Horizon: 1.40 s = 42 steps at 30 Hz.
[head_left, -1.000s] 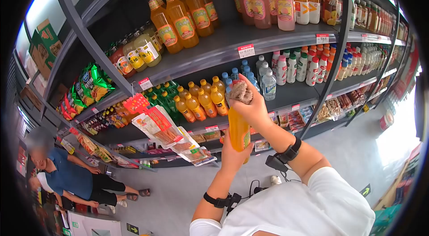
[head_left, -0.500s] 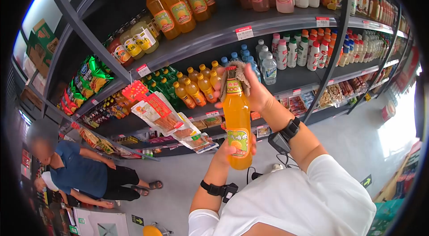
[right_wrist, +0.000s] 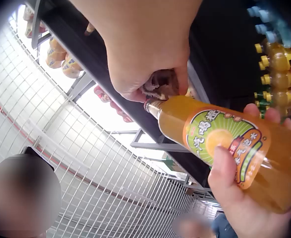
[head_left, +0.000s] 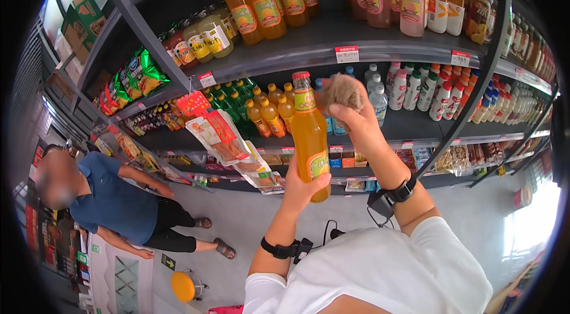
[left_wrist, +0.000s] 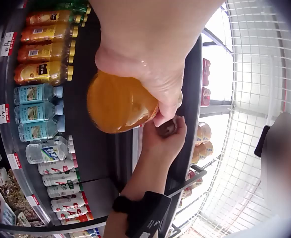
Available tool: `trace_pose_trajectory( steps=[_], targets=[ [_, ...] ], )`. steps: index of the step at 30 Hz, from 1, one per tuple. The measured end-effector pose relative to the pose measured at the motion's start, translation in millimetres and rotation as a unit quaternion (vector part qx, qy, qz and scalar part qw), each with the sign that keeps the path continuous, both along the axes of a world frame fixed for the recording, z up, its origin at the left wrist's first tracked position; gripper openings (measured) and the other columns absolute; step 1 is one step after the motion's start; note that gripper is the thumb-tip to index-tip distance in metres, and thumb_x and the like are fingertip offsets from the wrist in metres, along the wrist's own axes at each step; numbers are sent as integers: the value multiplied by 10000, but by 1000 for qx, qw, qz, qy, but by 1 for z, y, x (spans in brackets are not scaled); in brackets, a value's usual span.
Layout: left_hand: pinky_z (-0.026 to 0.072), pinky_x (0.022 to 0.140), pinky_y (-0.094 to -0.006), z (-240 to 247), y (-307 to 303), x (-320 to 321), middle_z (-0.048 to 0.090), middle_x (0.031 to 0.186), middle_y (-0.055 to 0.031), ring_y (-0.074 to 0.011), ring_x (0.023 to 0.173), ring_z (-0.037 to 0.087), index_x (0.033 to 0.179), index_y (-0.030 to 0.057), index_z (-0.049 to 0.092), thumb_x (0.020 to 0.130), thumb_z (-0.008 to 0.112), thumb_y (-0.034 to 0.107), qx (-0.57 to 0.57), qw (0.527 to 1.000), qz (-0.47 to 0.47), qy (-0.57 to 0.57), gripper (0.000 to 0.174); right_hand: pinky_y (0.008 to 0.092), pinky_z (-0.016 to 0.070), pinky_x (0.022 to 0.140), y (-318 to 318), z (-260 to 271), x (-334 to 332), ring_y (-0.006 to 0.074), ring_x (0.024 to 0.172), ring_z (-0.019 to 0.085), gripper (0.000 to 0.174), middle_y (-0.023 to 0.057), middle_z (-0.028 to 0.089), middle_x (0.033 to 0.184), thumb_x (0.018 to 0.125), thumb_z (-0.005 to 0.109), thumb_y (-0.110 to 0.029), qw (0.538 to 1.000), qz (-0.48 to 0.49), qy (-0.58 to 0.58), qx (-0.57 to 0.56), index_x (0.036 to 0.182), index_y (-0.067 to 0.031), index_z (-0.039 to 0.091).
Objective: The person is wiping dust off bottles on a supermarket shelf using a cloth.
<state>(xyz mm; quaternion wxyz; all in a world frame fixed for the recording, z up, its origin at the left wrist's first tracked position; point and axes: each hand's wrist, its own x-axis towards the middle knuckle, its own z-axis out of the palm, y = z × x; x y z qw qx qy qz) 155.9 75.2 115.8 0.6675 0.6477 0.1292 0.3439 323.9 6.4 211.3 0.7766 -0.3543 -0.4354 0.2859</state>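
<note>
A dark shelving rack (head_left: 332,32) is filling the far side, its rows of drinks standing behind the work. In front of it, the orange drink bottle (head_left: 310,130) is being held clear of the shelves, its long axis in the head view running from base on the near side to neck on the far side, the top leaning slightly left. The left hand (head_left: 304,186) is lying nearer the base, its fingers curling round the lower body by the label. The right hand (head_left: 362,124) is lying nearer the neck, just to its right, its fingers bunching a brown cloth (head_left: 345,95). The relation that counts is this sideways one: the neck is sitting just left of the cloth, and whether they are touching I cannot tell. Smallest, the red cap (head_left: 301,75) is showing uncovered at the far end.
</note>
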Motion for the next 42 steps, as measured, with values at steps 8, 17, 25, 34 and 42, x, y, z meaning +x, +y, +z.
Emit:
trace_pose_trajectory(
  steps=[8, 17, 25, 34, 42],
  targets=[
    [401, 1030, -337, -13, 4, 26, 488, 1363, -110, -235, 1270, 473, 1410, 38, 354, 755, 786, 180, 120, 985, 122, 22, 798, 549, 241, 1147, 5, -28, -14, 418, 1376, 327, 680, 197, 413, 1418, 690, 673, 1, 835, -217, -493, 116, 1342, -63, 492],
    [390, 1066, -364, 3, -13, 52, 439, 1415, -105, -245, 1299, 460, 1415, 56, 352, 724, 827, 277, 261, 941, 196, 87, 868, 579, 228, 1145, -21, 0, 19, 290, 1349, 400, 548, 99, 484, 1366, 582, 740, -83, 788, -130, -585, 140, 1124, -83, 662],
    [471, 959, -380, 5, -11, 53, 506, 1314, -120, -253, 1172, 545, 1385, 57, 351, 681, 820, 136, 20, 996, 77, -38, 849, 483, 469, 999, -29, 28, 63, 321, 1201, 557, 589, 123, 578, 1283, 570, 770, -34, 764, -94, -602, 212, 1138, -59, 616],
    [556, 833, -378, 15, 29, 46, 566, 1210, -157, -269, 1030, 635, 1322, 39, 401, 707, 774, 39, -60, 994, 3, -94, 719, 371, 493, 895, 66, 166, 173, 307, 1058, 627, 425, 131, 635, 1188, 864, 650, -188, 798, -179, -541, -195, 1273, -108, 563],
    [534, 874, -363, 27, 75, 30, 576, 1199, -118, -231, 1027, 631, 1315, 48, 413, 699, 787, 37, -46, 996, -46, -62, 721, 433, 345, 1080, 137, 159, 208, 311, 1340, 420, 613, 147, 392, 1492, 905, 498, -390, 499, -52, -720, -479, 1477, -208, 374]
  ],
)
